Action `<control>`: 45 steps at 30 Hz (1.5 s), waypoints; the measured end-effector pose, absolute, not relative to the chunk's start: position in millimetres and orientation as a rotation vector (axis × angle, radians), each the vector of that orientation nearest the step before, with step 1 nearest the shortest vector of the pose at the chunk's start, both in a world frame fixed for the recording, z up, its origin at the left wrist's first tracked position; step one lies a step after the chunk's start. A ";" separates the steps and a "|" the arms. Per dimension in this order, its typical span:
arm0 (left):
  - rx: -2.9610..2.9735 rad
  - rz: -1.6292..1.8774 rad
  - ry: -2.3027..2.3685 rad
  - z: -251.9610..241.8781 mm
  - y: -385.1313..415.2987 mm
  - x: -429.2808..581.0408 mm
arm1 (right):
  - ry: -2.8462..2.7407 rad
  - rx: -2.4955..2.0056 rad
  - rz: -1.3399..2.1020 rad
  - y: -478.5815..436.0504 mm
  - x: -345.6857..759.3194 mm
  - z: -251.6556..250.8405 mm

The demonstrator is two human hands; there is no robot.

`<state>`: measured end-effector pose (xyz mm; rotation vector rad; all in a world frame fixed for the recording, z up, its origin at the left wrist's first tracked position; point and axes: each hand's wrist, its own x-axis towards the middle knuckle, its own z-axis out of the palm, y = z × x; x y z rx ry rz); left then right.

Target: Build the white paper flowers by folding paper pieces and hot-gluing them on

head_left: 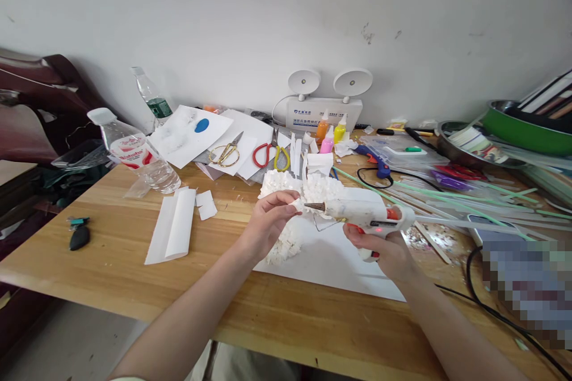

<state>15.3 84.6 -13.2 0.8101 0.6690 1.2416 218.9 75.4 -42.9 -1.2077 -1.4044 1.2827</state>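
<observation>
My right hand (379,247) is wrapped round the handle of a white hot glue gun (357,209) with an orange trigger. A long clear glue stick (460,223) sticks out of its back, and a small red light glows on its side. In my left hand (270,220), thumb and fingers pinch a small white paper piece (298,205), right at the gun's nozzle. Beneath both hands lies a white sheet (330,262) carrying clusters of crumpled white paper pieces (286,244). My hands and the gun partly hide these clusters.
Left are a folded white paper (172,229), a water bottle (138,155) and a black clip-like object (79,238). Behind lie gold scissors (226,153), red-handled pliers (263,156) and paint bottles (328,141). Right are a blue glue gun (378,161), scattered glue sticks (473,190) and black cable (500,309).
</observation>
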 end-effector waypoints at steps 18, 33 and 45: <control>0.796 1.251 0.672 -12.4 84.6 15.8 | -1.337 -1.116 1.374 75.2 215.9 -35.9; 0.924 1.349 0.727 -16.0 90.6 7.6 | -1.228 -1.581 0.728 112.6 242.8 -46.1; 0.826 1.453 0.775 -16.2 98.5 0.6 | -1.460 -2.217 0.183 190.9 263.0 -67.4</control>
